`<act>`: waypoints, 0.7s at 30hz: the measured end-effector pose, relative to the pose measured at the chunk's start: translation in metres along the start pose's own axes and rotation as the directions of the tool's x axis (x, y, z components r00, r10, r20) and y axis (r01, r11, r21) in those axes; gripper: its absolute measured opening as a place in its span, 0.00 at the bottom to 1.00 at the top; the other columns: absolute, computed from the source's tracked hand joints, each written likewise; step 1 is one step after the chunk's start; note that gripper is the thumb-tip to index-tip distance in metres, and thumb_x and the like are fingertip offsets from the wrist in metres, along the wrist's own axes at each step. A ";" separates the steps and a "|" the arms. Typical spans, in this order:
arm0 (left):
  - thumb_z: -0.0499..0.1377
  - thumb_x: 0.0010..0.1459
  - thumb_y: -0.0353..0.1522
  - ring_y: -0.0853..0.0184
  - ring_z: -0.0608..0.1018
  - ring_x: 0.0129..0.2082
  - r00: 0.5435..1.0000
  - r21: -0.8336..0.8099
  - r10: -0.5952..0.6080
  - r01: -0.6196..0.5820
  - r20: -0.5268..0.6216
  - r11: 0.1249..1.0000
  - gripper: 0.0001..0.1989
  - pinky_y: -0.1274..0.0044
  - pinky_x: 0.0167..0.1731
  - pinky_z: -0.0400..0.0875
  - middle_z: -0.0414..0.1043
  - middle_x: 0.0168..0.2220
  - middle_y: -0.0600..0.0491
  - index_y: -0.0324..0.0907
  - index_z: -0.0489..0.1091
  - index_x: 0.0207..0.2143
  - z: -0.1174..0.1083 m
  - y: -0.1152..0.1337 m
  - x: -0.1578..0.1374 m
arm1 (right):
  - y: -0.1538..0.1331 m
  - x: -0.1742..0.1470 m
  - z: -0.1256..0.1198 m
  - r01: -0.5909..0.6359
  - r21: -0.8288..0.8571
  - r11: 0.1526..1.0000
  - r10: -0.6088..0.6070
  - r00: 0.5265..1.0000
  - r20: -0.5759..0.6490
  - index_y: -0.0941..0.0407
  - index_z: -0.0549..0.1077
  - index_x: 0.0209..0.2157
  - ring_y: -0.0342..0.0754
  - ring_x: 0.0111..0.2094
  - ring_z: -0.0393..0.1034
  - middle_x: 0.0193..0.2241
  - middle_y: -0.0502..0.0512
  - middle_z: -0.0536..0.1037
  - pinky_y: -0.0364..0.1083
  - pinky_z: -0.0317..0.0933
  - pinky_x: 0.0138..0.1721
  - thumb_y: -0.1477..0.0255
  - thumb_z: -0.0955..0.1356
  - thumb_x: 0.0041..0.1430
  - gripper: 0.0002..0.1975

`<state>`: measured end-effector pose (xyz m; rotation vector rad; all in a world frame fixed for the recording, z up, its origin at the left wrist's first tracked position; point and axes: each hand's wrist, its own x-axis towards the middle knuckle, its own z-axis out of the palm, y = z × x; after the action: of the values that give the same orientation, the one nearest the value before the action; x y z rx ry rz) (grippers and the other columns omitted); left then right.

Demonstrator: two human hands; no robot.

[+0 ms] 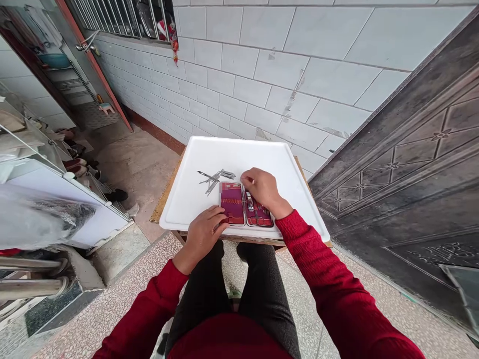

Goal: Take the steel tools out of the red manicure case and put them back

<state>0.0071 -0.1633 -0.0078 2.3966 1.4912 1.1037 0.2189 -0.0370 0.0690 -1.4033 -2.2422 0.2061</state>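
A manicure case [232, 202] with a purple-red lining lies unfolded on a white tray. Its left half has a row of loops; a nail clipper [250, 200] and several other metal tools sit in the right half. My left hand [205, 230] rests at the case's lower left edge, fingers stretched out and slightly apart. Over the top of the right half, my right hand [261, 187] is closed in a pinch; what is between its fingertips, if anything, is too small to make out. Several slim metal tools [213, 180] lie in a loose, crossing pile behind the case.
The white tray [179, 202] has a raised rim and rests on a wooden table [159, 212]. A tiled wall [239, 80] stands behind it. To the right is a dark panelled metal door [389, 169]. Shelving with shoes [75, 163] and plastic-wrapped items stands left.
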 end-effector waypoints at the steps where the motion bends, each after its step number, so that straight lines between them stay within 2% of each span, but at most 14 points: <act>1: 0.58 0.70 0.36 0.58 0.79 0.57 1.000 0.001 -0.003 0.003 0.006 1.000 0.09 0.64 0.59 0.77 0.80 0.53 0.49 0.45 0.78 0.45 0.000 0.000 0.000 | -0.010 0.002 -0.001 0.052 -0.012 0.999 -0.051 0.995 0.080 0.55 0.81 0.39 0.48 0.39 0.73 0.40 0.55 0.82 0.44 0.56 0.37 0.72 0.65 0.66 0.11; 4: 0.59 0.70 0.35 0.58 0.79 0.57 1.000 0.005 -0.002 0.001 0.012 1.000 0.08 0.64 0.59 0.77 0.80 0.53 0.49 0.45 0.78 0.45 -0.001 0.001 0.001 | -0.035 0.009 -0.004 0.144 -0.072 0.987 -0.119 0.953 0.277 0.54 0.82 0.38 0.47 0.40 0.73 0.40 0.53 0.83 0.44 0.56 0.36 0.74 0.67 0.65 0.10; 7: 0.59 0.69 0.34 0.58 0.80 0.56 1.000 0.008 0.004 -0.004 0.009 1.000 0.08 0.65 0.56 0.78 0.80 0.53 0.49 0.45 0.78 0.45 -0.002 0.002 0.002 | -0.049 0.018 -0.007 0.182 -0.141 0.973 -0.117 0.918 0.378 0.53 0.83 0.39 0.49 0.42 0.75 0.41 0.52 0.84 0.44 0.57 0.37 0.75 0.67 0.64 0.10; 11: 0.59 0.69 0.34 0.58 0.80 0.56 1.000 0.014 0.004 -0.004 0.003 1.000 0.07 0.65 0.56 0.78 0.80 0.52 0.49 0.45 0.78 0.44 -0.003 0.004 0.002 | -0.050 0.027 -0.006 0.195 -0.149 0.969 -0.113 0.894 0.433 0.53 0.84 0.41 0.49 0.44 0.76 0.45 0.51 0.85 0.44 0.59 0.39 0.78 0.67 0.64 0.12; 15: 0.60 0.69 0.33 0.58 0.79 0.56 1.000 0.012 0.005 -0.005 0.012 1.000 0.07 0.65 0.56 0.78 0.80 0.52 0.49 0.45 0.78 0.44 -0.003 0.004 0.002 | -0.047 0.031 -0.006 0.223 -0.129 0.966 -0.140 0.876 0.462 0.53 0.84 0.41 0.48 0.43 0.77 0.44 0.50 0.85 0.43 0.60 0.39 0.79 0.67 0.64 0.13; 21: 0.60 0.70 0.35 0.59 0.79 0.56 1.000 0.029 0.009 -0.009 0.005 1.000 0.08 0.65 0.58 0.77 0.79 0.53 0.49 0.43 0.77 0.45 -0.001 0.003 0.000 | -0.048 0.046 -0.007 0.238 -0.164 0.957 -0.140 0.878 0.458 0.54 0.84 0.40 0.48 0.42 0.76 0.43 0.51 0.85 0.43 0.58 0.36 0.77 0.67 0.65 0.12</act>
<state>0.0083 -0.1648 -0.0057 2.4263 1.5068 1.0847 0.1670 -0.0198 0.1076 -1.3298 -2.8384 0.2406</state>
